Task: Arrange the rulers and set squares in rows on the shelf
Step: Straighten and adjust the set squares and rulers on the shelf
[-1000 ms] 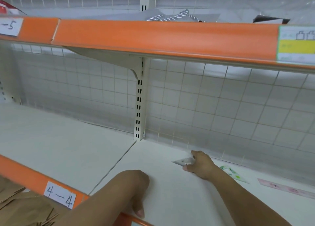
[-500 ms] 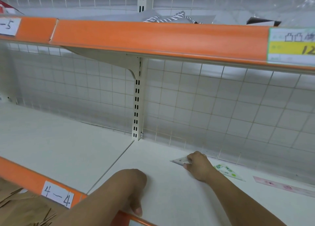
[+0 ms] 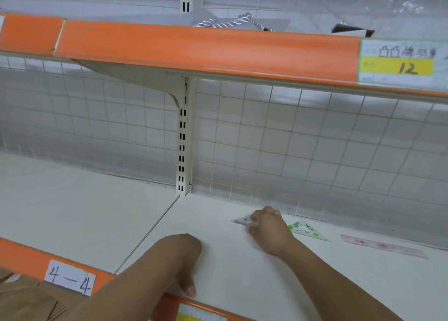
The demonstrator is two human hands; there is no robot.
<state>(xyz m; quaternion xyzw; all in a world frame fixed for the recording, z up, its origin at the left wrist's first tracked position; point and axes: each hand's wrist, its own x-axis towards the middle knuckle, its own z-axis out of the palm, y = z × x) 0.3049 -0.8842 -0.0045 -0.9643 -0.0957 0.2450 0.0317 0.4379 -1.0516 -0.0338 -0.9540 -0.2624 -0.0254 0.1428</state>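
Clear plastic, thin and slippery: that is the clear square [image 3: 242,220]. The right hand [image 3: 269,233] pinches it by one end with curled fingers, low down by the white shelf [image 3: 84,219]. Its sharp tip sticks out to the left of the grip. The green square [image 3: 306,231] lies flat just right of the grip. The pink ruler [image 3: 383,246] lies further out that way, well apart. The wire back [image 3: 315,151] stands just behind the grip.

What could go wrong? The pinch is small (only one end is held), so the square could slip or spin and land crooked. If the hand swings right, the wrist could bump the green square and push it out of line. If the square is pushed back too far, a tip could poke into the wire.

The left hand [image 3: 184,260] rests on the shelf near the front edge. Its fingers are hidden, so I cannot tell if it grips anything.
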